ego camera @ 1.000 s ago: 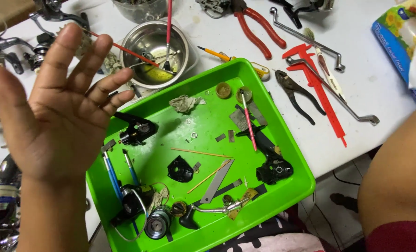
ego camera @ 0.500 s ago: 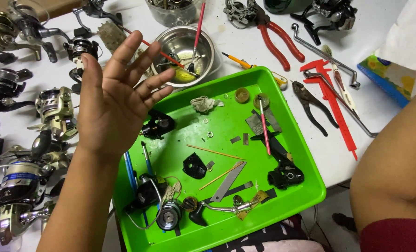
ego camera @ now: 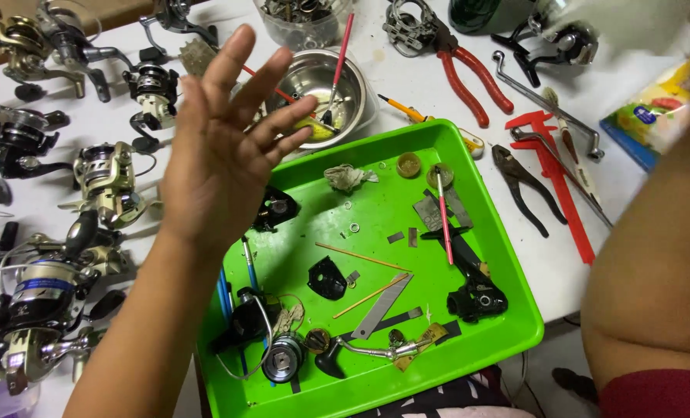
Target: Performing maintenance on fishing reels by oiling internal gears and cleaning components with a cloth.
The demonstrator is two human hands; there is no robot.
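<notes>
Cluttered white table; left hand open, empty, raised over green tray left rim; right hand unseen.

Repair workshop, fishing tackle. Left of my raised left grip: spinning reels crowd the white desk. Right of it: green tray of stripped reel parts, red-handled pliers, red caliper.

left hand | raised, palm open, fingers spread | right forearm at edge
</notes>
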